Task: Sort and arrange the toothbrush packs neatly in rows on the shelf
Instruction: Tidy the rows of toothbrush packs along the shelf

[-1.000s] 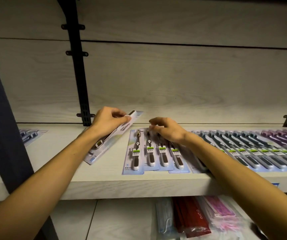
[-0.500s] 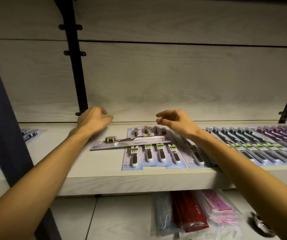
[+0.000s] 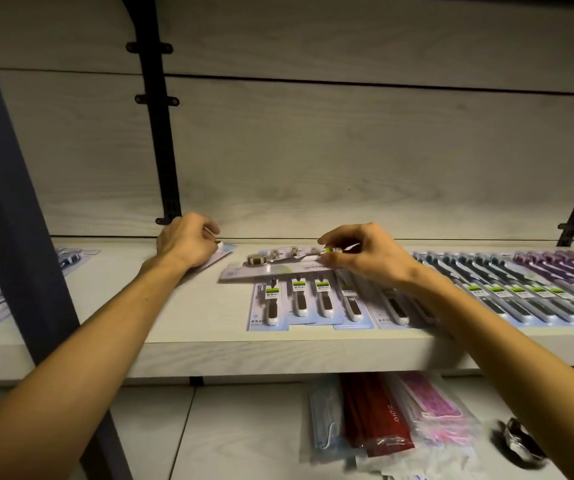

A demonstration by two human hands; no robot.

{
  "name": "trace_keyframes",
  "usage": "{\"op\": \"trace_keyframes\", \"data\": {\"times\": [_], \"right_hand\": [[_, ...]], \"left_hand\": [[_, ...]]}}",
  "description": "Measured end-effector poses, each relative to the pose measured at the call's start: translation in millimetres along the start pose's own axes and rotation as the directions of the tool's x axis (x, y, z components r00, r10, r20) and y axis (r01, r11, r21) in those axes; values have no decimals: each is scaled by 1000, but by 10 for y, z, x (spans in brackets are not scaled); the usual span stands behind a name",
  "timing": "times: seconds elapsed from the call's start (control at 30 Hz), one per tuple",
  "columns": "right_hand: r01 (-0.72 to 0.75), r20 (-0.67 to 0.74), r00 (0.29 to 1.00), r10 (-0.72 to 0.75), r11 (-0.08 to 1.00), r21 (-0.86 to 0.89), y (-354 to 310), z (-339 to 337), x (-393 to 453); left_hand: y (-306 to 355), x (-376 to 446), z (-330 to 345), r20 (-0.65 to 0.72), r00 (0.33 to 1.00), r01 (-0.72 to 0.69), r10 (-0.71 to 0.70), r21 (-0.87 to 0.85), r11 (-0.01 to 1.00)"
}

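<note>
A pale wood-grain shelf (image 3: 181, 317) runs across in front of a matching panelled back wall, with black brackets (image 3: 155, 133) fixed upright and a dark post (image 3: 12, 202) standing close at the left. A row of toothbrush packs (image 3: 316, 303) lies side by side along the shelf to the right, and one pack (image 3: 271, 270) lies crosswise over their tops, pinched at its right end by the right hand (image 3: 365, 254). The left hand (image 3: 187, 239) curls its fingers on another pack (image 3: 221, 252) near the wall, while bagged masks (image 3: 375, 420) sit on the lower shelf.
</note>
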State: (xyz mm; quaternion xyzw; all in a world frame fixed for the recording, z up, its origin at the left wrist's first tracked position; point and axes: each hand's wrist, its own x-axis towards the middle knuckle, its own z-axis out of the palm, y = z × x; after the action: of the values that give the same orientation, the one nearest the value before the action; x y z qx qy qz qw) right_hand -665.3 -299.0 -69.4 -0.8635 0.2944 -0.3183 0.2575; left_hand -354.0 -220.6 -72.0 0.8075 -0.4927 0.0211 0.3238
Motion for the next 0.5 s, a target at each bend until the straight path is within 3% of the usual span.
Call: {"op": "trace_keyframes", "data": {"times": [0.1,0.23,0.3,0.4,0.43,0.5], "right_hand": [[-3,-180,984,-8,998,-59,119,-127,-89],[-119,-339,940,36,967,-227,206,-136,-166],[-162,-320,945,67,946,-280,195,-77,-179],[-192,-262,959,109,928,-319,116,23,-173],[-200,-236,964,126,927,-319,74,47,-166],[-192,-173,974,147,940,-283,-1,73,-149]], "left_hand": [[69,-19,36,-29,986,-168,166,-176,970],[284,-135,69,20,908,-351,419,-511,785],[359,-221,71,137,860,-293,492,-657,695],[383,-363,85,331,751,-223,572,-688,691],[375,-401,90,352,726,-240,592,-677,696],[351,-439,87,290,743,-327,603,-630,705]]}}
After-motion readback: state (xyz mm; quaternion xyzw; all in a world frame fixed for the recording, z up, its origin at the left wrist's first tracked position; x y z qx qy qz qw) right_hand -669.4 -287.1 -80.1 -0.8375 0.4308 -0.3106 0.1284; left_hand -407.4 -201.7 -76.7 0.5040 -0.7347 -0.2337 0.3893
